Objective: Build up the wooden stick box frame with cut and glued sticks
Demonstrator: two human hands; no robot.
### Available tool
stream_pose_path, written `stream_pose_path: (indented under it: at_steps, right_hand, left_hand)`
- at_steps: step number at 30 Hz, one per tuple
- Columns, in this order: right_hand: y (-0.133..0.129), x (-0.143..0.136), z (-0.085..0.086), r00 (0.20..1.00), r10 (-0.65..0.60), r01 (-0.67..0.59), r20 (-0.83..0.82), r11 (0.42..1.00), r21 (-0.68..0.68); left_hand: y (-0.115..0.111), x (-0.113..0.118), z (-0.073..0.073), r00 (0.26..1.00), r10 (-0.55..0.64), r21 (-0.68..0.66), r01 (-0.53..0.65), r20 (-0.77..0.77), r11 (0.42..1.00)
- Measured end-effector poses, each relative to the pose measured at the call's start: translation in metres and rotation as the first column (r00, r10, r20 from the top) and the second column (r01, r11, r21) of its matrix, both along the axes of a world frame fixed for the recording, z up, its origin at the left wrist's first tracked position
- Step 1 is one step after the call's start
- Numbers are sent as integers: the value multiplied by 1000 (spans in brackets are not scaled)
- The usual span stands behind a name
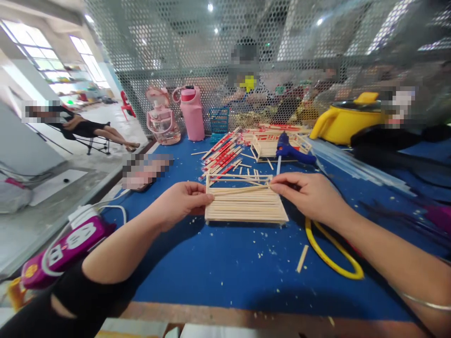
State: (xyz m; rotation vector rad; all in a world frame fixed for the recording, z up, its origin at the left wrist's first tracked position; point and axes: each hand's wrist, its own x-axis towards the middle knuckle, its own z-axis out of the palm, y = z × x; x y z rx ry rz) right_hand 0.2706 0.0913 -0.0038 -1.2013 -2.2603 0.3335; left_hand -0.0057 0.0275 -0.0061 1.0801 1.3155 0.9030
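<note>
A small frame of wooden sticks (pixel 246 206) is held just over the blue table, its slatted face toward me. My left hand (pixel 190 199) grips its left edge between thumb and fingers. At the upper right corner, my right hand (pixel 299 190) pinches the end of a stick that slants across the top slats. Behind the frame lie loose sticks in red-marked wrappers (pixel 223 157). A blue glue gun (pixel 291 150) rests against a second stick frame (pixel 260 149) at the back right.
Pink bottle (pixel 192 115), clear bottle (pixel 164 124) and yellow pot (pixel 348 122) stand along the mesh (pixel 197 51). A purple power strip (pixel 66 249) is at left, a yellow loop (pixel 331 263) at right. A person (pixel 88 126) reclines beyond the table, far left.
</note>
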Motion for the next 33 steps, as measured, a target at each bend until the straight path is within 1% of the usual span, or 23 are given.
stream_pose_path:
  at_steps: [3,5,9,12,15,17,21,24,26,33]
  right_hand:
    - [-5,1,1,999,-34,35,-26,998,51]
    - [-8,1,2,999,-34,37,-34,995,94]
    - [-14,1,7,999,-15,22,-45,983,180]
    - [-17,0,10,998,-33,43,-50,979,201]
    - [-20,-2,10,999,-13,22,-46,982,190]
    - [-20,-2,9,999,16,-9,-35,981,196]
    - [-19,-2,7,999,44,-39,-11,959,280]
    - [-18,-2,7,999,39,-40,12,933,359]
    - [-18,-3,7,999,31,-41,32,921,386]
    - [-19,-3,7,999,4,-18,37,914,405]
  left_hand:
    - [-3,2,1,986,32,-5,-31,166,1000]
    - [-5,5,2,967,39,10,-43,251,999]
    - [-9,11,5,946,51,49,-70,321,996]
    - [-11,15,4,937,74,83,-109,341,991]
    - [-12,17,2,936,101,110,-145,337,983]
    - [-11,17,1,940,103,118,-148,324,982]
    - [-11,17,0,958,96,142,-138,271,980]
    - [-11,18,1,968,96,165,-136,231,977]
    - [-12,18,2,974,98,167,-133,205,977]
    - [-14,19,1,986,132,191,-150,104,970]
